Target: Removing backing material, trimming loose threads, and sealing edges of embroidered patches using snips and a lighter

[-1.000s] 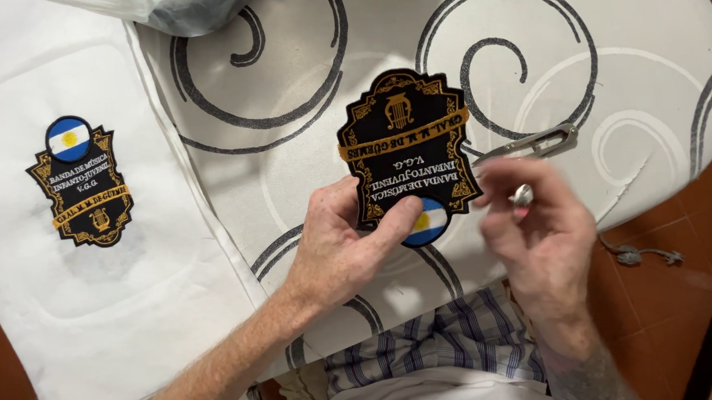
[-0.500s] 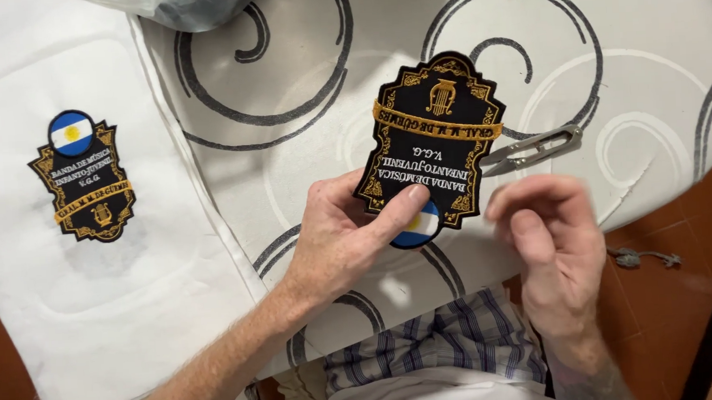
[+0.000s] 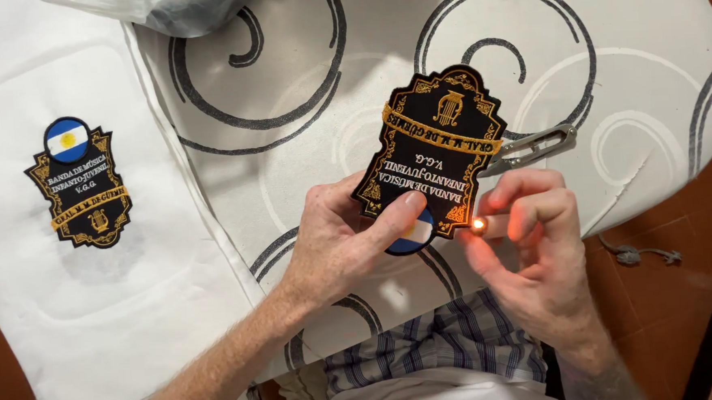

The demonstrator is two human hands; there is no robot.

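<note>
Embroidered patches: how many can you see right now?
2. One black-and-gold patch is pinched in the left hand over the ironing board; the other patch lies on the white cloth.

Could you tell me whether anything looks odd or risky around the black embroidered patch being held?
Yes: a small flame glows in the right hand, right at the lower edge of the black embroidered patch that the left hand holds upside down. Fire against fabric stands out.

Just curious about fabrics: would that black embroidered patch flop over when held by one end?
Probably not: the patch stands flat though the left hand pinches only its lower end. It looks light, held by thumb and fingers. Likely heat-sensitive, given the right hand's flame at its edge.
</note>
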